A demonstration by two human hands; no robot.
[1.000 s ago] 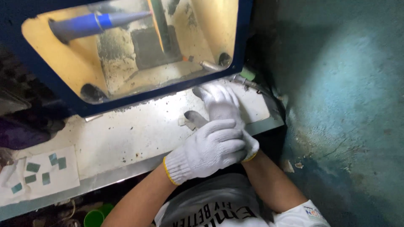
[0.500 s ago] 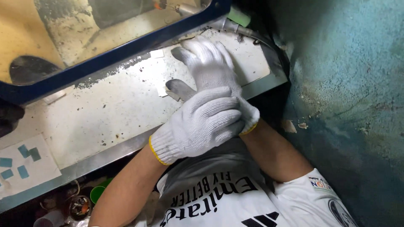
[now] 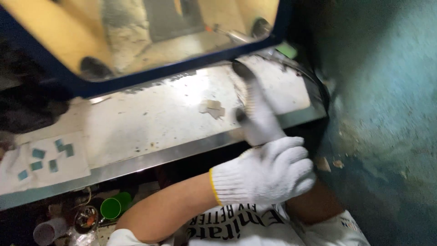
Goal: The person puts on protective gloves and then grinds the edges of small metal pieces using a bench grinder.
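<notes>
The left hand, in a white knit cotton glove, closes over the gloved right hand, whose fingers lie open on the stained white bench beside small tan scraps, likely light, flimsy, best pinched by edges.

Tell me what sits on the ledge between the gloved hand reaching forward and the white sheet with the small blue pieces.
In the head view, a small tan scrap lies close to the right hand. From there to the white sheet the ledge shows only dark specks.
</notes>
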